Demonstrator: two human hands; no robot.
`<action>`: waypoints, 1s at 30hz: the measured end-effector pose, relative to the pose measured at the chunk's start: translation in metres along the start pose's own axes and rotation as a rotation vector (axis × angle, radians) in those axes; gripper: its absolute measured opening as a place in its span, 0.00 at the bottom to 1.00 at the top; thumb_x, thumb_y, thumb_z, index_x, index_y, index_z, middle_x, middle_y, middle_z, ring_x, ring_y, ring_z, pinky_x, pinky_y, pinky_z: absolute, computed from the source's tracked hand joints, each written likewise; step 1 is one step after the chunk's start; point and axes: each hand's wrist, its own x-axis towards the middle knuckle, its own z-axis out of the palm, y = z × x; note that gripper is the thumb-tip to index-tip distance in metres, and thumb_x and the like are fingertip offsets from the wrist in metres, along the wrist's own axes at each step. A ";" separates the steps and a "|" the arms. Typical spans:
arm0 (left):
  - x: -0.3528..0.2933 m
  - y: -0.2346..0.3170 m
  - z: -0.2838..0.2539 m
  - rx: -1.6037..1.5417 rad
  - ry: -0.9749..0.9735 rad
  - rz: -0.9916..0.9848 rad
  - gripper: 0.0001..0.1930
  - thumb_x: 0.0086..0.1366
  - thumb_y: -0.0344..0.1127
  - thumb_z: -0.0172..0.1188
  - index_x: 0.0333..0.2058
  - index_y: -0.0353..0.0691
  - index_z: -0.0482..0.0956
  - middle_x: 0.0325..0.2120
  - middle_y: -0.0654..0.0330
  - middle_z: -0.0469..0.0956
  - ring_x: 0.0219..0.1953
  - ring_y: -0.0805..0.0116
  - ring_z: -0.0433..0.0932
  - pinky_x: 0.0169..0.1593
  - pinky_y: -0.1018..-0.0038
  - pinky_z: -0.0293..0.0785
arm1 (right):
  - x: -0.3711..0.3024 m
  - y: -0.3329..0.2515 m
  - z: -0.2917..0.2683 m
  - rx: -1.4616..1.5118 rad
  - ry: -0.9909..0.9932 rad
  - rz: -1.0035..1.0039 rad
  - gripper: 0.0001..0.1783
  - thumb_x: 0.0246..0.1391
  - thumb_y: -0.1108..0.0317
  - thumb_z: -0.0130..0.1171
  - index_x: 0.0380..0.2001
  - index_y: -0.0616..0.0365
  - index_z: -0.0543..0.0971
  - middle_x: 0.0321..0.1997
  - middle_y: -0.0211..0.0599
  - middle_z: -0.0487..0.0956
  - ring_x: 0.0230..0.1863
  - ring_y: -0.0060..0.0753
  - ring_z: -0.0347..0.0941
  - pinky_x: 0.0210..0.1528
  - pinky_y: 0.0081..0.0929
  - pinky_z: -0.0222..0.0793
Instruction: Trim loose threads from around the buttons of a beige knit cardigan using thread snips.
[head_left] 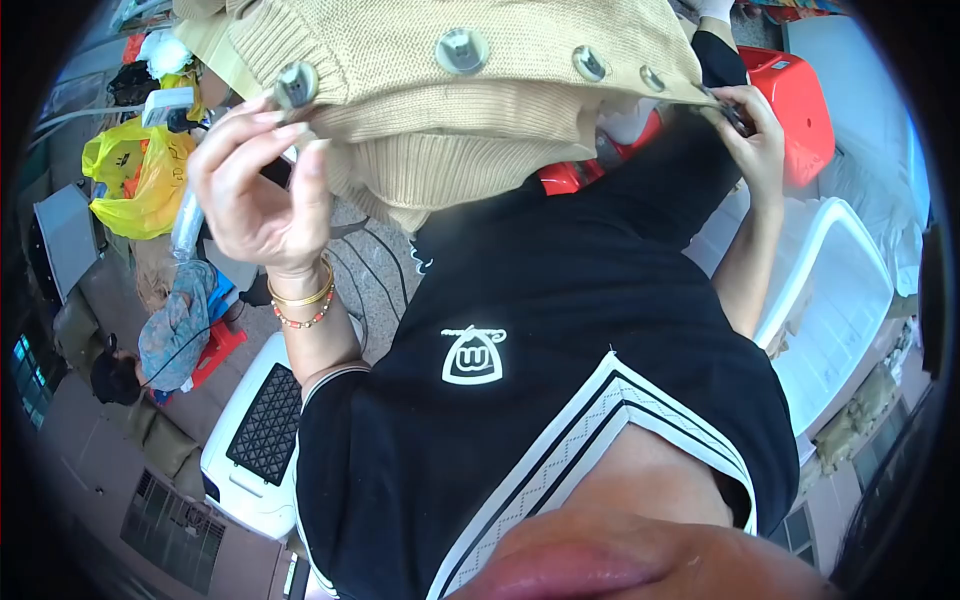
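Cluttered room, yellow bag [135, 180] at left of frame, white tub [835, 320] at right. Beige knit garment [480, 105] at top centre, 4 large buttons [462, 51] along edge between hands. Left hand [262, 185], upper left: fingertips beside end button; whether grip closed, cannot tell. Right hand [752, 130], upper right: narrow grip, pinching edge. Probably best: edge lightly taut, knit unstretched.

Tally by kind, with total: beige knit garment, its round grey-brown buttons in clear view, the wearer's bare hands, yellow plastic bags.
Beige knit garment: 1
Round grey-brown buttons: 4
Bare hands (left hand, right hand): 2
Yellow plastic bag: 1
Total: 8
Dark piece at the right fingertips: unclear, not counted.
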 end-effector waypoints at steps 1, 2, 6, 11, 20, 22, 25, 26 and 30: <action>-0.003 0.001 -0.001 -0.063 0.073 -0.038 0.12 0.56 0.24 0.69 0.39 0.32 0.79 0.40 0.53 0.75 0.43 0.58 0.78 0.54 0.63 0.76 | 0.001 -0.016 -0.006 -0.050 -0.037 0.043 0.15 0.46 0.76 0.69 0.40 0.59 0.81 0.33 0.25 0.76 0.33 0.18 0.69 0.36 0.18 0.65; -0.008 0.004 0.000 -0.091 0.153 -0.132 0.09 0.58 0.21 0.66 0.38 0.31 0.79 0.40 0.54 0.75 0.42 0.63 0.78 0.52 0.66 0.76 | 0.000 -0.019 -0.008 -0.041 -0.042 0.060 0.16 0.46 0.74 0.70 0.41 0.59 0.82 0.32 0.25 0.75 0.34 0.16 0.68 0.35 0.16 0.64; -0.008 -0.009 0.015 -0.114 0.245 -0.290 0.09 0.60 0.22 0.65 0.40 0.31 0.79 0.42 0.56 0.74 0.41 0.70 0.75 0.48 0.74 0.74 | 0.027 -0.039 0.002 0.062 -0.031 -0.089 0.18 0.47 0.74 0.71 0.44 0.59 0.82 0.32 0.24 0.74 0.34 0.13 0.68 0.36 0.14 0.64; -0.009 0.002 0.026 -0.102 0.150 -0.330 0.27 0.52 0.35 0.77 0.50 0.33 0.81 0.43 0.60 0.72 0.41 0.72 0.71 0.45 0.77 0.67 | 0.052 -0.089 0.010 0.187 -0.127 -0.250 0.23 0.49 0.83 0.66 0.51 0.65 0.78 0.42 0.30 0.76 0.42 0.16 0.71 0.48 0.13 0.66; 0.013 0.004 0.024 0.050 0.061 -0.273 0.13 0.50 0.26 0.75 0.37 0.42 0.89 0.31 0.66 0.70 0.35 0.77 0.67 0.39 0.82 0.65 | 0.113 -0.226 0.048 0.138 -0.165 -0.633 0.19 0.49 0.69 0.69 0.45 0.61 0.79 0.36 0.38 0.78 0.37 0.37 0.73 0.39 0.29 0.67; 0.008 0.006 0.019 -0.062 0.142 -0.364 0.12 0.52 0.23 0.73 0.37 0.39 0.88 0.33 0.65 0.72 0.37 0.77 0.69 0.41 0.83 0.67 | 0.124 -0.222 0.080 0.106 0.034 -0.843 0.19 0.49 0.66 0.69 0.44 0.59 0.80 0.32 0.36 0.77 0.33 0.41 0.73 0.38 0.30 0.68; 0.005 0.002 0.015 -0.277 0.238 -0.510 0.12 0.53 0.23 0.73 0.38 0.37 0.88 0.34 0.65 0.73 0.38 0.76 0.70 0.42 0.83 0.67 | 0.127 -0.223 0.093 0.017 0.086 -0.993 0.18 0.49 0.65 0.69 0.44 0.57 0.80 0.32 0.36 0.76 0.32 0.39 0.74 0.36 0.29 0.69; 0.003 0.000 0.013 -0.280 0.247 -0.515 0.12 0.53 0.23 0.73 0.38 0.37 0.88 0.34 0.65 0.73 0.38 0.76 0.70 0.42 0.83 0.67 | 0.127 -0.225 0.098 -0.039 0.061 -1.002 0.18 0.48 0.66 0.68 0.44 0.57 0.80 0.32 0.36 0.75 0.32 0.38 0.74 0.36 0.29 0.70; -0.005 -0.015 0.009 -0.140 0.259 -0.449 0.12 0.52 0.25 0.74 0.38 0.38 0.88 0.34 0.65 0.73 0.38 0.77 0.71 0.42 0.82 0.67 | 0.123 -0.238 0.107 -0.224 0.014 -0.988 0.18 0.48 0.70 0.67 0.44 0.56 0.80 0.33 0.35 0.73 0.32 0.38 0.75 0.33 0.30 0.72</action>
